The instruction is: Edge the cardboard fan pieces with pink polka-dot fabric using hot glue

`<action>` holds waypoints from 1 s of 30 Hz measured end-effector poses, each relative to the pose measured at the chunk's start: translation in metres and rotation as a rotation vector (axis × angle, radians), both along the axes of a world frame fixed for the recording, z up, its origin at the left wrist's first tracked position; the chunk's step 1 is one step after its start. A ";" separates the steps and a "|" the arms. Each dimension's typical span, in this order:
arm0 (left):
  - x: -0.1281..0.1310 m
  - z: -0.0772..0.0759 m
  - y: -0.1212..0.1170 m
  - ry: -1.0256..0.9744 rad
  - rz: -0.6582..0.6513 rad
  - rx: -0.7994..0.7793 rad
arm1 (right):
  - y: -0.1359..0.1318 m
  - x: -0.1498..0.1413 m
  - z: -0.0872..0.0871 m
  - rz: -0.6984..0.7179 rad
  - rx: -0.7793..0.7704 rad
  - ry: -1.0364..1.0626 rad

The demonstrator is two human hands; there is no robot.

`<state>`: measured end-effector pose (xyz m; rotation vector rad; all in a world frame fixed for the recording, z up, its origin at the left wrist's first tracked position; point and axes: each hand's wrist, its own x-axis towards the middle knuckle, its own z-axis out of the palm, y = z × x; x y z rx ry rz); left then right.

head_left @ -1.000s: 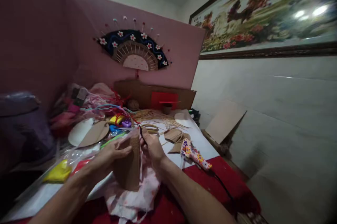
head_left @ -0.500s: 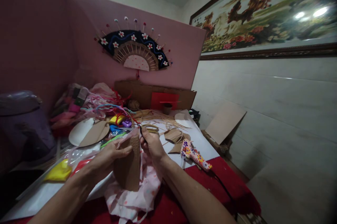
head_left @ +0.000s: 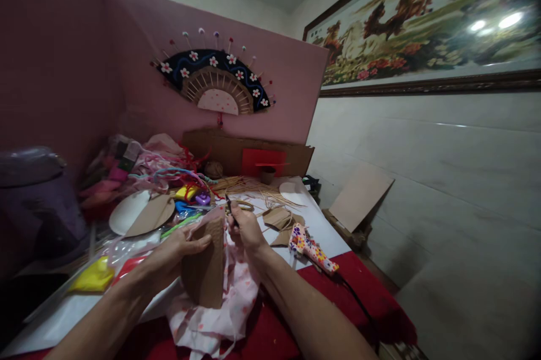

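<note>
My left hand (head_left: 190, 244) pinches a half-round piece of brown cardboard (head_left: 205, 270) together with pale pink spotted cloth (head_left: 220, 318). The cloth lies behind the cardboard and hangs below it over the red table cover. Closed around a slim black pen-like tool (head_left: 229, 204), my right hand (head_left: 247, 230) is just right of the cardboard's straight edge. The tool's tip points up, and its exact kind is unclear. Behind the right hand lie scissors with yellowish handles (head_left: 245, 206).
A flower-patterned glue gun (head_left: 310, 250) lies to the right, its cord running off the table. Cardboard scraps (head_left: 283, 222), thin sticks (head_left: 270, 196) and a paper disc (head_left: 127, 213) are further back. Clay packets (head_left: 93, 276) and pink fabric (head_left: 160, 151) crowd the left. A decorated fan (head_left: 215, 75) hangs behind.
The black tool in my right hand has tilted more upright, and that hand has shifted slightly. My left hand keeps its hold on the cardboard and cloth.
</note>
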<state>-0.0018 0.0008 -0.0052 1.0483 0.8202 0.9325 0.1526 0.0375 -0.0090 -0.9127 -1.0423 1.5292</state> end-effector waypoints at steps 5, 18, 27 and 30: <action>0.001 0.002 -0.001 -0.034 -0.001 -0.007 | 0.008 0.009 -0.001 -0.080 -0.010 0.059; -0.013 0.001 0.015 -0.259 0.355 0.060 | 0.004 0.008 -0.018 -0.123 0.350 -0.246; -0.012 0.009 0.012 -0.375 0.475 0.030 | -0.001 0.008 -0.016 -0.045 0.379 -0.181; -0.011 0.010 0.011 -0.413 0.499 0.080 | -0.002 0.007 -0.018 -0.031 0.388 -0.165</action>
